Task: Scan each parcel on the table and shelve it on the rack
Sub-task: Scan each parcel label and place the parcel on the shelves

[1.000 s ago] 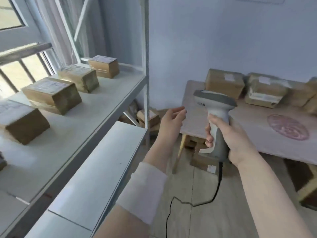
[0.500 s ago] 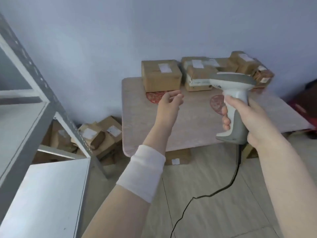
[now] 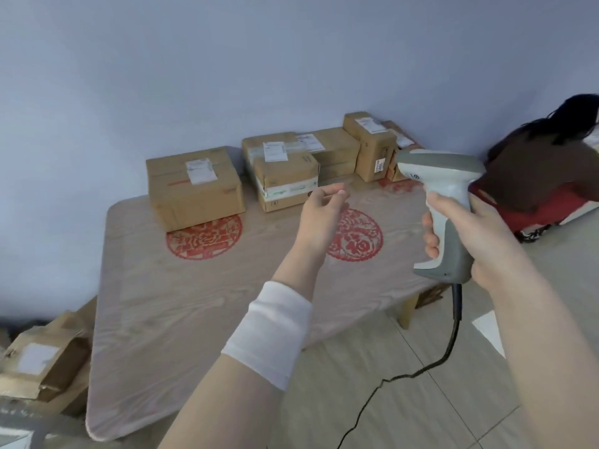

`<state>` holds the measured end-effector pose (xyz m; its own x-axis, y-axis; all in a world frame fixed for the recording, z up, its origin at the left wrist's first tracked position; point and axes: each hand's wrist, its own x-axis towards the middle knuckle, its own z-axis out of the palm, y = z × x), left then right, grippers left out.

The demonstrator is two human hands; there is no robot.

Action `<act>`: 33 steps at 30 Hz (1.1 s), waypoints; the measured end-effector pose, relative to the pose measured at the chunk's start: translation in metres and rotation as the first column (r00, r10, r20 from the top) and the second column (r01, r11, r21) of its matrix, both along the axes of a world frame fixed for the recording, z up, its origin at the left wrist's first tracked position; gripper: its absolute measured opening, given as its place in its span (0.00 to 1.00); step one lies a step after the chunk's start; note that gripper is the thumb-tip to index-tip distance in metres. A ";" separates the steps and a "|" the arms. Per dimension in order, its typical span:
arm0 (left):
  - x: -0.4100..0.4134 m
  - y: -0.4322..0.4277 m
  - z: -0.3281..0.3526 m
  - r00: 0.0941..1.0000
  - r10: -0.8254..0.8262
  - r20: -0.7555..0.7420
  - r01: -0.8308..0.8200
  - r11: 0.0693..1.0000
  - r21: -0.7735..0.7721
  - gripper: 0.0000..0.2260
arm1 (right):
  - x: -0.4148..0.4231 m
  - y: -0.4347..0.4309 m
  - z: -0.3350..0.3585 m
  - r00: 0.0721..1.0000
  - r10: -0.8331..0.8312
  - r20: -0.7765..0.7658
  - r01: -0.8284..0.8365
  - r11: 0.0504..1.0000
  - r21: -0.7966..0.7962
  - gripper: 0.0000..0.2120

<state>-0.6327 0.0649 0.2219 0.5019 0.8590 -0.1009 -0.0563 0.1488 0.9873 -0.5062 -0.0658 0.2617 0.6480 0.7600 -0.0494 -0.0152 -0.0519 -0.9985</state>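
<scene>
Far edge of the bench (image 3: 178,319) is where the parcels (image 3: 194,189) sit, left hand (image 3: 321,215) loose and empty above it, right hand (image 3: 479,241) wrapped round the scanner (image 3: 444,189), so next is probably grab one and scan.

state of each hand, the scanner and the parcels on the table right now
left hand: open, empty, above the table
right hand: gripping the scanner handle
scanner: held upright, cable hanging to the floor
big left parcel: taped shut, label up, on the table
other parcels: closed, clustered at the table's back edge
</scene>
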 end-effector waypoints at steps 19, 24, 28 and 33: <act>0.287 0.172 -0.029 0.999 -0.024 0.033 0.027 0.992 -0.122 0.03 | 0.291 0.172 0.006 0.994 -0.055 0.099 0.069 0.987 -0.144 0.07; 0.343 0.202 -0.042 0.999 -0.023 -0.038 0.017 0.990 -0.140 0.03 | 0.356 0.207 -0.004 0.994 -0.053 0.099 0.072 0.979 -0.192 0.07; 0.393 0.222 -0.064 0.996 -0.012 -0.088 -0.004 0.983 -0.183 0.06 | 0.409 0.229 -0.025 0.997 -0.005 0.071 0.021 0.975 -0.223 0.06; 0.474 0.240 -0.111 0.982 0.026 -0.185 -0.073 0.963 -0.258 0.08 | 0.502 0.260 -0.061 0.998 0.042 0.052 -0.027 0.965 -0.262 0.07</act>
